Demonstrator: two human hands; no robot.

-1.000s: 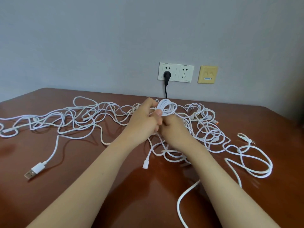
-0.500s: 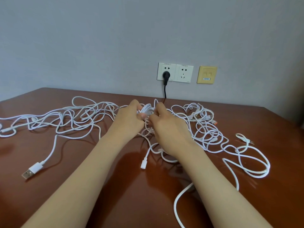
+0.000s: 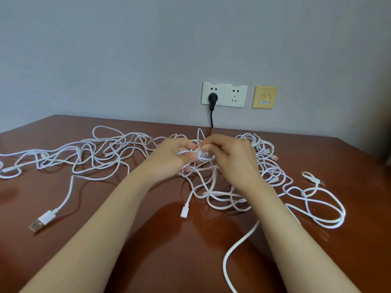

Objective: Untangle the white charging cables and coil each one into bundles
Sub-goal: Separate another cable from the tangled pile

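Note:
Several white charging cables [image 3: 101,157] lie tangled across the brown table [image 3: 148,240]. My left hand [image 3: 171,157] and my right hand [image 3: 234,157] meet above the middle of the tangle, both pinching a small coiled bundle of white cable [image 3: 201,155] between their fingertips. Most of that bundle is hidden by my fingers. A USB-A plug [image 3: 41,222] lies at the front left. A small white connector [image 3: 184,211] hangs from the strands below my hands. Loose loops [image 3: 317,208] spread out to the right.
Behind my hands, a black plug [image 3: 212,98] sits in a white wall socket, its cord dropping behind the table's far edge. A yellow wall plate [image 3: 265,97] is to its right. One white cable [image 3: 237,256] runs off the table's near edge.
The coil was lowered from an upright ring above my hands to a smaller bundle pinched between both. My hands shifted slightly left, then back to the middle.

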